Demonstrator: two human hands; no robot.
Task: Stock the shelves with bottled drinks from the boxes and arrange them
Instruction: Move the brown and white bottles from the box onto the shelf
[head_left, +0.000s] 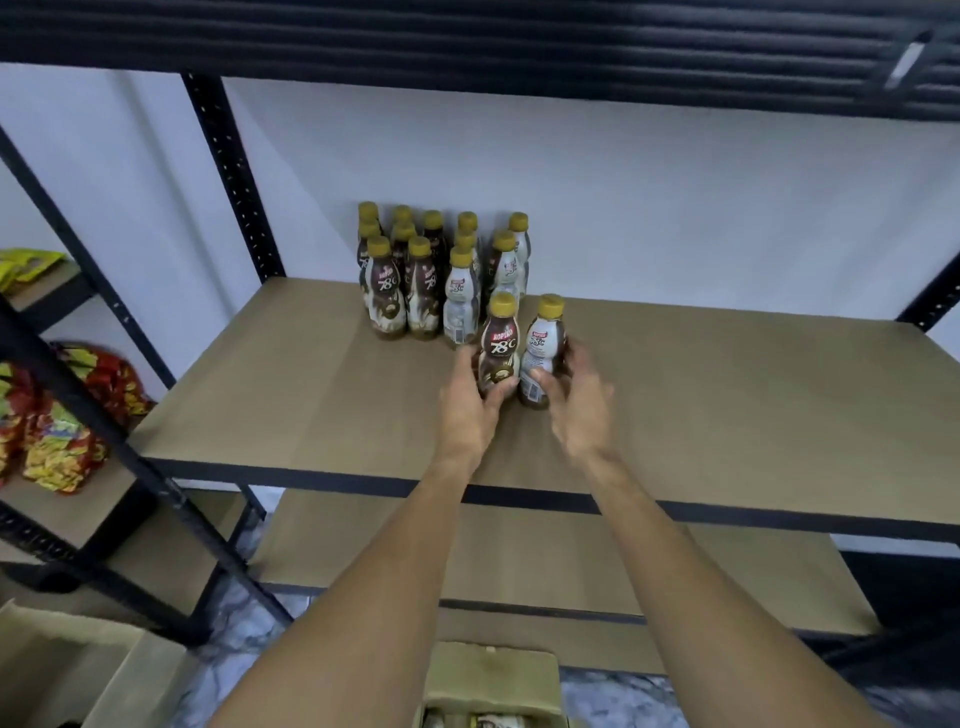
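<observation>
An open cardboard box (493, 680) sat below, with bottles inside. The left hand (470, 410) had its fingers (501, 387) wrapped around a brown bottle (497, 345) reading "Kopiko 78°C". The right hand (576, 402) gripped a white-labelled bottle (540, 351). Both stood on the shelf (727, 405), just in front of a group of bottles (441, 275).
</observation>
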